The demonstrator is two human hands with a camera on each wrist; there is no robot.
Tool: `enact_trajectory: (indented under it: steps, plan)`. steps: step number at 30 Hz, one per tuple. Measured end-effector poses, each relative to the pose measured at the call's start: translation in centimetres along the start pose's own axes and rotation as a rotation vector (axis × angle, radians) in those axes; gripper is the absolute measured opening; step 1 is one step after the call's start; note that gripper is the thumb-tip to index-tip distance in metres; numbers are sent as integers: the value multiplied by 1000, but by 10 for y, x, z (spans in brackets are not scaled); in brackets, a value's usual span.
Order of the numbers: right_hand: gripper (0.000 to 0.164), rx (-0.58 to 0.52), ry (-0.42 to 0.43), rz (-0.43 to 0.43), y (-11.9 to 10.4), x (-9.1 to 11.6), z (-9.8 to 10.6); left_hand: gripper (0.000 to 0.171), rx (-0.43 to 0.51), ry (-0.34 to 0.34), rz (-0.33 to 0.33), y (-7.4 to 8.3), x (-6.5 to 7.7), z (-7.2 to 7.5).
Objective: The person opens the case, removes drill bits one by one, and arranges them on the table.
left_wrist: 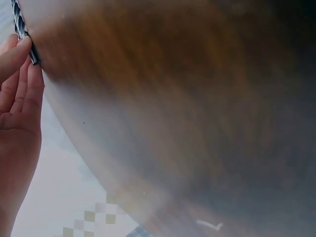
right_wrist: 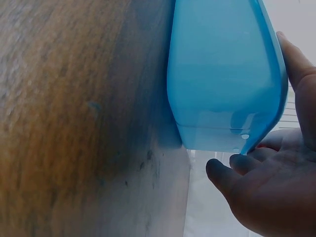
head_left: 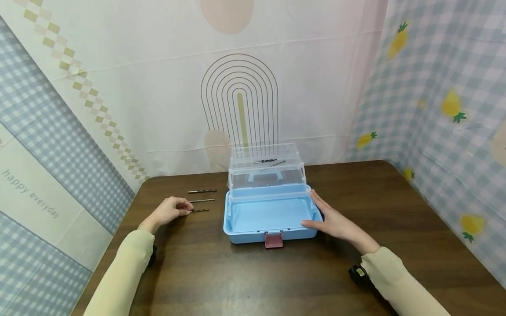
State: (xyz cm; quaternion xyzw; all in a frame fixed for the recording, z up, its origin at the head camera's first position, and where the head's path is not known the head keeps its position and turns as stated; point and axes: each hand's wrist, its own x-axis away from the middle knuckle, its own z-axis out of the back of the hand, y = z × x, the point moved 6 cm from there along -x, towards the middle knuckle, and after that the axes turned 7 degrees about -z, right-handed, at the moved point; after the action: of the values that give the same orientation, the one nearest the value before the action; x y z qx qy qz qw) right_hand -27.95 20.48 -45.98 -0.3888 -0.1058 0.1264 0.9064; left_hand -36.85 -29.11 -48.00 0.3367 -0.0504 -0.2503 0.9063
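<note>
At the left of the table my left hand (head_left: 171, 210) pinches one end of a thin drill bit (head_left: 200, 210). In the left wrist view a fluted drill bit (left_wrist: 19, 19) shows between thumb and fingers, its dark end by the fingertips. Two more drill bits lie just beyond, a thicker one (head_left: 202, 191) and a slimmer one (head_left: 203, 200). My right hand (head_left: 332, 219) rests with spread fingers along the right side of a light blue storage box (head_left: 247, 237), thumb over the rim. Its lower fingers lie beside the end wall in the right wrist view.
The box's clear upper part (head_left: 266, 175) stands raised at the back, with dark (head_left: 265, 161) and grey (head_left: 275, 164) drill bits in it. A dusky red latch (head_left: 273, 240) hangs at the front. Patterned curtains (head_left: 316, 87) surround the brown table (head_left: 245, 281).
</note>
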Motion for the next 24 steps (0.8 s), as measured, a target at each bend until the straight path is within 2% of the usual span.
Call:
enact_trajectory:
  steps: [4,8,17,24]
  plan:
    - [106,2,-5,-1,-1,0,-1,11,1,-6,15,-1,1,-1]
    - [106,-1,-5,-15,1,0,-1,12,13,-10,-6,0,1,-1]
    - [106,-4,-2,-25,3,-1,0,12,19,6,6,1,2,1]
    - [107,-3,1,-11,2,-1,1,14,30,11,29,6,-1,10]
